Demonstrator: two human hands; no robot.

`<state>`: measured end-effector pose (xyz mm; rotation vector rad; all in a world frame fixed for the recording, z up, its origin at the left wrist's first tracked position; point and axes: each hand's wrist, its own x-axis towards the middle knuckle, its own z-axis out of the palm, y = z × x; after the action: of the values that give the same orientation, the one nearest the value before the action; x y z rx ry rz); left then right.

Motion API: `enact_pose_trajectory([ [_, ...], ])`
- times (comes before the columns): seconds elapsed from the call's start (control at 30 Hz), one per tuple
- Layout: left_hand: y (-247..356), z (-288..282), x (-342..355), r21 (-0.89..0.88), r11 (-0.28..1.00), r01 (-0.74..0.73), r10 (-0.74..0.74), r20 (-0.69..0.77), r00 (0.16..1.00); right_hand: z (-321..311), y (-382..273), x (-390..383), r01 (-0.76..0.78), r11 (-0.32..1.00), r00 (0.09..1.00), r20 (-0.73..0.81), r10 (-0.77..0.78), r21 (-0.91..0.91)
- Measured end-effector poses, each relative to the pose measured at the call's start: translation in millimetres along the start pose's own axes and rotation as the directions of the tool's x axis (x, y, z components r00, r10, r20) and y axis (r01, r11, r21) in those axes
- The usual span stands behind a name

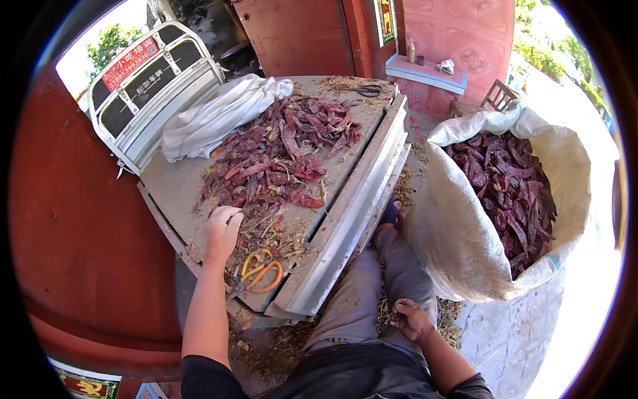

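Black shirt (359, 372); peppers (279, 149) (dried) just beyond left fingers (227, 213).

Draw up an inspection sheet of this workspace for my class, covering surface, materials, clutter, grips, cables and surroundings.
Surface: grey metal truck bed.
Materials: dried red peppers heaped on the bed; more inside the open pale sack at right.
Clutter: scissors with orange and yellow handles; bunched white cloth; plant debris.
Grips: left grip at the heap's near edge; right grip curled at the right leg; cannot tell whether either holds anything.
Cables: nothing seen.
Surroundings: pink wall with a blue-edged ledge.
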<state>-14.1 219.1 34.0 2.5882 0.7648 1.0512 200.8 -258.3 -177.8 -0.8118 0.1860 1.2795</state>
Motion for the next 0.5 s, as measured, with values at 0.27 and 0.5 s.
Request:
enact_pose_trajectory([
  [0.27,31,-38,-25,-0.697,0.520,0.494,-0.553,0.166,0.817,19,-8,11,0.022,0.981,1.000,0.012,-0.020,-0.190],
  [0.5,99,-14,-61,-0.741,0.331,0.585,-0.476,0.404,0.781,118,-29,0,0.167,0.854,0.980,0.175,-0.091,-0.493],
])
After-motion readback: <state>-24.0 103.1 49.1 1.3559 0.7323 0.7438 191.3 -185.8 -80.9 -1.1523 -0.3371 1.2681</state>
